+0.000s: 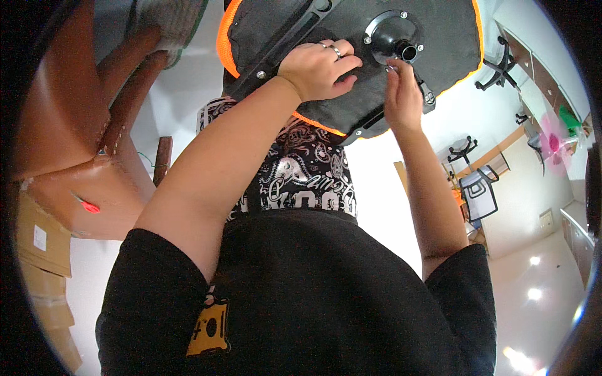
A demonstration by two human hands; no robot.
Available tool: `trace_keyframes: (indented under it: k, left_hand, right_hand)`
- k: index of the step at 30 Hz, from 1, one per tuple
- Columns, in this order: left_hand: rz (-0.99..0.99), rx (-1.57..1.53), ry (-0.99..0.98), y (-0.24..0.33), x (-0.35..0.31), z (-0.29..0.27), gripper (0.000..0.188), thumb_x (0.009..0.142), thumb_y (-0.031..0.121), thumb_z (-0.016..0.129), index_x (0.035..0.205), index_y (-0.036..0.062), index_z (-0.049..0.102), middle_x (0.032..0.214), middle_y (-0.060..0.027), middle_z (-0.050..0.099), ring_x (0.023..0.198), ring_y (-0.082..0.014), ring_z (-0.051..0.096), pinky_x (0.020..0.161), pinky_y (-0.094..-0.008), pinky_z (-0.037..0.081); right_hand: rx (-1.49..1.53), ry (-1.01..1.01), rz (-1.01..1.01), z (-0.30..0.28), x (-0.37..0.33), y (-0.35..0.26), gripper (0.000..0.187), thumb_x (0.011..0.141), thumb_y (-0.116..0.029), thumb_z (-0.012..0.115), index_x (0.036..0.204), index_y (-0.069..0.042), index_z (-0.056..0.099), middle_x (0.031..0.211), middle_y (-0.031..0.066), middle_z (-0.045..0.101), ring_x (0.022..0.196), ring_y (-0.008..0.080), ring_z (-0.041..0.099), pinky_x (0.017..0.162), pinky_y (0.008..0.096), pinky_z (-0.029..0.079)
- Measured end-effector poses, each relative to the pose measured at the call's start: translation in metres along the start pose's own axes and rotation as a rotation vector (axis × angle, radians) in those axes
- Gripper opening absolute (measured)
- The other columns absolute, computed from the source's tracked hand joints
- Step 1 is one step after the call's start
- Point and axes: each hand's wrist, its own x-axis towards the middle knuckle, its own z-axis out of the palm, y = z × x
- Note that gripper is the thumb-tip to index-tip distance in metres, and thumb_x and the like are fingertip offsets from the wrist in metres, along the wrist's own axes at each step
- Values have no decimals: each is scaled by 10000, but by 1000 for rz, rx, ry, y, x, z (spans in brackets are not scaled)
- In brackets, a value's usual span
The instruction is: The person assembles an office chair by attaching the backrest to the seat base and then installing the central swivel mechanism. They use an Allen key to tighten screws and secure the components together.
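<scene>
An overturned chair seat [263, 37], black fabric with orange piping, lies across the top of the view, its underside facing me. A round black mounting plate [384, 31] with a short tube socket [407, 50] is fixed on it, with several silver screws around its rim. My left hand [321, 70], wearing rings, rests on the fabric left of the plate, fingers loosely bent and thumb apart. My right hand [403, 97] pinches thumb and finger together at the plate's near rim; what is between them is hidden. A black lever [427, 94] sticks out beside that hand.
A long black bracket [282, 45] is screwed along the seat's left side. Brown leather-like furniture [81, 194] and cardboard boxes [44, 241] stand at left. Right of me are a black chair base [500, 66], a pink fan [554, 143] and a white-and-black chair [480, 197].
</scene>
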Motion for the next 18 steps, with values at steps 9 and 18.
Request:
trace_keyframes:
  k: [9,18]
  left_hand:
    - [5,-10,9,2,1,-4,214,764,279,680,954,192,634,900,-3,588,696,-218,634,582,-345,545]
    - [-2,4,11,4,0,0,193,765,284,676,930,197,626,934,6,597,695,-212,642,585,-346,547]
  right_hand:
    - [-432,359,-263,26,23,-18,94,789,-303,703,882,-287,702,975,-100,638,957,229,553,805,437,387]
    - [-524,272,-376,9,45,-7,127,748,-291,715,861,-349,709,916,-179,638,993,203,534,842,463,331]
